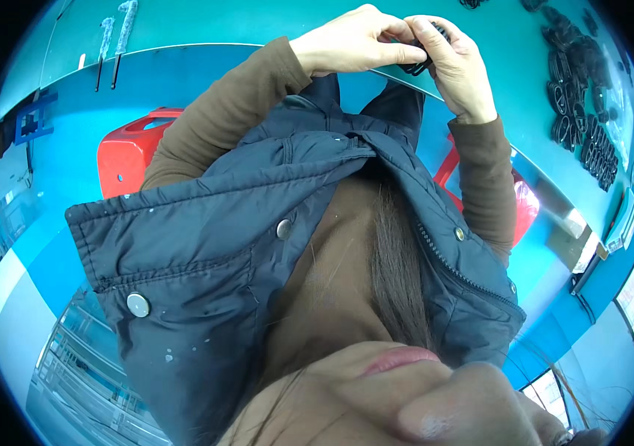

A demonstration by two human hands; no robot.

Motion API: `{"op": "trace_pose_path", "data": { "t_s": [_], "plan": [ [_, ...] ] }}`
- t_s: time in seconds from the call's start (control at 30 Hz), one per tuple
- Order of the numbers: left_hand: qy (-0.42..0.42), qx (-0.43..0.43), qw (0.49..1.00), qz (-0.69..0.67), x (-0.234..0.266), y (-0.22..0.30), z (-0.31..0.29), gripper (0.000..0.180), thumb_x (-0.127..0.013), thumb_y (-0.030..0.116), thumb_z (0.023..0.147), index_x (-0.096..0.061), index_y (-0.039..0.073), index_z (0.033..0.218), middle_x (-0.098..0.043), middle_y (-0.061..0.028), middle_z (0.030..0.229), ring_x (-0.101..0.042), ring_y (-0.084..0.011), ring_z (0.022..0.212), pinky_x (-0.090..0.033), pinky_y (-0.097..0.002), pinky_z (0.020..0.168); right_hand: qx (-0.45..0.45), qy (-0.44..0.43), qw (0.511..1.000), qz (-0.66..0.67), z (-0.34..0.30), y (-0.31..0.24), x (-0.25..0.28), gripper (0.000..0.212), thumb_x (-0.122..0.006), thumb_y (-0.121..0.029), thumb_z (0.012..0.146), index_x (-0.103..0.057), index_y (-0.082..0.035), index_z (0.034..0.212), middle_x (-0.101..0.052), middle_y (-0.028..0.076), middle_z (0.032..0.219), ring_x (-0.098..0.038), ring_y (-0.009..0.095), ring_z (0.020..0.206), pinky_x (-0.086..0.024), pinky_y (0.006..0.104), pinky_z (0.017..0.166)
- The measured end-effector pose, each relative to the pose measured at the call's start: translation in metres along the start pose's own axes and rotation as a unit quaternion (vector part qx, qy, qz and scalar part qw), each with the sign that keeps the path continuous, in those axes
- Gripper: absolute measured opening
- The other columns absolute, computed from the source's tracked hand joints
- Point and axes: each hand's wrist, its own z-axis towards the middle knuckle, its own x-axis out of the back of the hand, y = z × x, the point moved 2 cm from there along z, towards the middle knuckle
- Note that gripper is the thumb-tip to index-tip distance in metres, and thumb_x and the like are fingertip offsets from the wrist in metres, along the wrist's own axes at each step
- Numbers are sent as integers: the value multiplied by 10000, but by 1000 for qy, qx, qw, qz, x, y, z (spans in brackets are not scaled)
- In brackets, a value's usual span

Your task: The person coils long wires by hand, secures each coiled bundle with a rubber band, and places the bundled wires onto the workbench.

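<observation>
Near the table edge, both of my hands hold a small bundle of black cable (415, 68), wound into a coil. My left hand (354, 43) reaches in from the left with thumb and fingers pinched against the bundle. On the other side my right hand (457, 68) wraps its thumb and fingers round the coil. The fingers cover much of it, so its ends are hidden. Brown sleeves show on both forearms.
A green table (272, 21) curves across the top and right. Many coiled black cables (570, 89) lie piled on its right side, by clear plastic (618, 111). A red stool (125, 152) stands left of me. Two thin wrapped rods (118, 52) lie at the upper left.
</observation>
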Motion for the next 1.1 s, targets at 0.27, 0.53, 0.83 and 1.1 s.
{"op": "trace_pose_path", "data": {
  "t_s": [0.27,0.53,0.83,1.1],
  "plan": [
    [-111,-8,972,-205,-19,-17,-3,360,-536,298,941,-569,-29,1089,-604,-75,975,-584,-154,901,-476,-292,838,91,53,988,-109,-11,-12,-25,240,-623,-218,884,-600,0,980,-595,17,751,-567,72,675,-463,202,560],
    [-77,-30,987,-139,-28,-13,-8,267,-567,244,924,-598,-1,1027,-614,-46,878,-553,-117,774,-473,-268,674,97,-11,995,-12,-14,-14,-26,287,-615,-183,885,-566,-1,1102,-610,114,1056,-612,127,738,-496,229,547],
    [-111,25,967,-227,-34,-22,-20,238,-547,189,935,-535,-7,1068,-595,-61,919,-570,-130,829,-488,-282,755,136,-38,983,-120,-12,-1,-27,327,-556,-209,913,-547,19,1148,-659,138,1003,-626,158,879,-516,248,687],
    [-62,27,962,-266,-28,-22,-18,228,-552,175,932,-590,-21,1042,-622,-66,953,-584,-138,910,-481,-286,826,126,-79,989,-23,-16,-15,-23,431,-567,-124,870,-467,-6,1272,-628,132,1093,-605,140,863,-503,265,705]
  ]
}}
